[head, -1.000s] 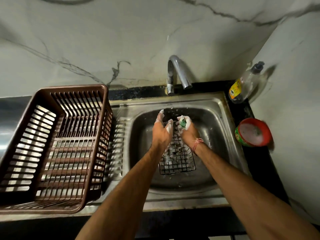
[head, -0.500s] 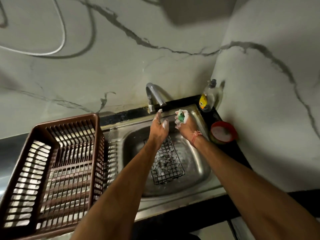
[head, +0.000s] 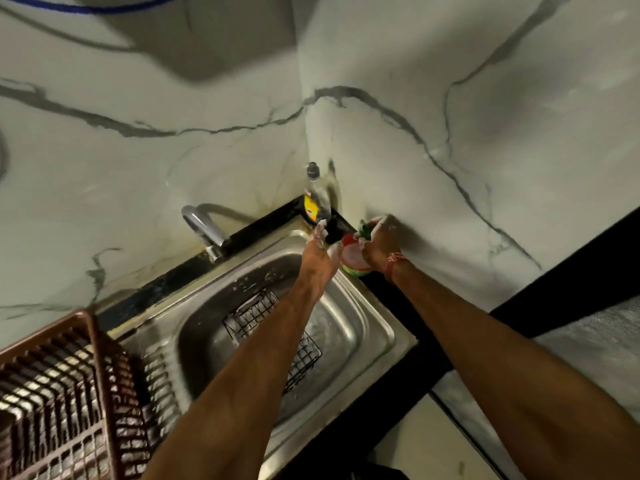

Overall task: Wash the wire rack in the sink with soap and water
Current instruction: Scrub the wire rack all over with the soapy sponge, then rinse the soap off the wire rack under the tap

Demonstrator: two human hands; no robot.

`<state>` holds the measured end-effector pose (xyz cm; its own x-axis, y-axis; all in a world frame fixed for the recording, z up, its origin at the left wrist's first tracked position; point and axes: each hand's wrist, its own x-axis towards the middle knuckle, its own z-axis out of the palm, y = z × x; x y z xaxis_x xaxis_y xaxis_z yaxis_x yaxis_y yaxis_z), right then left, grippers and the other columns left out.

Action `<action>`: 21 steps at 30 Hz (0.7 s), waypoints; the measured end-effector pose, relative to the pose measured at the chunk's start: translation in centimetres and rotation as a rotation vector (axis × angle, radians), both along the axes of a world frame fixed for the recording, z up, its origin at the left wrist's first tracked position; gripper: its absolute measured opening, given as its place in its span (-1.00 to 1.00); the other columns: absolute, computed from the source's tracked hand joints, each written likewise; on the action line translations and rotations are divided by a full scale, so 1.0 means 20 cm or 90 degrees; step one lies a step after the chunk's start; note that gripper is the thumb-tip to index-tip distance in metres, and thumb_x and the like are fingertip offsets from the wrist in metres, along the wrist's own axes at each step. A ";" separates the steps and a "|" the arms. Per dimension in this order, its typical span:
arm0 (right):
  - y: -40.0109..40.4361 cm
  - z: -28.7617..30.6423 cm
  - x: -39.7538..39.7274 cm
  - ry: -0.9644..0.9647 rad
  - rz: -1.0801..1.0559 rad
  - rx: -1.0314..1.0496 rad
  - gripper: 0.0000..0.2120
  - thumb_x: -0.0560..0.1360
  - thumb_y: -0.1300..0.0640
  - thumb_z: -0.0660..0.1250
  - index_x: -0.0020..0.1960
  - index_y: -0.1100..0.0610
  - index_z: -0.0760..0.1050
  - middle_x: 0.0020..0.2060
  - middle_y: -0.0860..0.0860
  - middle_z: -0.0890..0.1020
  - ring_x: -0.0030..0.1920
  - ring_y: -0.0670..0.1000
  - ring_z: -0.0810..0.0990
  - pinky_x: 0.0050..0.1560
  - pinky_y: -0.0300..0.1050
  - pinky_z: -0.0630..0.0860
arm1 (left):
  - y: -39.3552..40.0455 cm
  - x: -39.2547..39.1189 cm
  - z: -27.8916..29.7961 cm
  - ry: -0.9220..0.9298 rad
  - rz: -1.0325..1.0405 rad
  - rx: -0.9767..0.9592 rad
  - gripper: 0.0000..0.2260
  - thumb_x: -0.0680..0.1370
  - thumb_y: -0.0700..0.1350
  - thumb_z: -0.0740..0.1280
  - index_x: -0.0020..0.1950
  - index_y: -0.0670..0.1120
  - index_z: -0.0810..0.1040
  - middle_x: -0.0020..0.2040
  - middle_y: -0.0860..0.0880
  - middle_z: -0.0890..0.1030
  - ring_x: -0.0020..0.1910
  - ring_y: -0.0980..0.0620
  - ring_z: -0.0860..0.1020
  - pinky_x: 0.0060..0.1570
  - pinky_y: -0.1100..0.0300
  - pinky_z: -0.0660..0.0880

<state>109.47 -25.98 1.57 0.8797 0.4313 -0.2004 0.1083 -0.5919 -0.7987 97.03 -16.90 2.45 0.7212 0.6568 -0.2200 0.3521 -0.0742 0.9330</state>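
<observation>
Steel sink (head: pixel 377 327) serves as the landmark. Wire rack (head: pixel 256 311) lies flat in the basin, partly hidden under the left forearm; its long axis appears to run from the tap side of the sink toward the near corner. No hand touches it.

Both hands are up beyond the sink's far right corner, over the black bench (head: pixel 377 282). Right hand (head: pixel 381 247) has its grip curled round a green scrubber (head: pixel 365 228), held just above a red soap tub (head: pixel 351 258) standing on the bench beside that corner. Left hand (head: pixel 320 252) hovers over the sink's far rim, fingers foamy and loosely spread, holding nothing. A clear bottle (head: pixel 313 199) stands behind them in the wall corner. Tap (head: pixel 202 225) is on the sink's far left edge; whether water runs cannot be determined. A brown basket (head: pixel 97 344) sits left of the sink.

Assessment: scrubber is likely being recharged with soap. From either grip, the rack lies back toward the person and down in the basin. The left hand is nearer it and better placed to steady it; the right must carry the scrubber back across the rim.
</observation>
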 end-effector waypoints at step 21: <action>0.07 -0.16 0.03 -0.278 0.218 -0.328 -0.83 0.47 0.03 0.47 0.01 0.08 0.64 0.03 0.13 0.64 0.12 0.21 0.60 0.07 0.02 0.57 | 0.12 0.10 -0.14 0.034 -0.021 -0.089 -0.39 0.71 -0.34 0.28 0.73 -0.05 0.19 0.53 -0.12 0.42 0.45 -0.07 0.46 0.33 0.21 0.46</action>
<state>110.11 -24.61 -1.63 0.7595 0.6403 -0.1149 0.5959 -0.7556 -0.2721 99.00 -14.58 -0.30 0.7264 0.5934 -0.3467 0.4013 0.0433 0.9149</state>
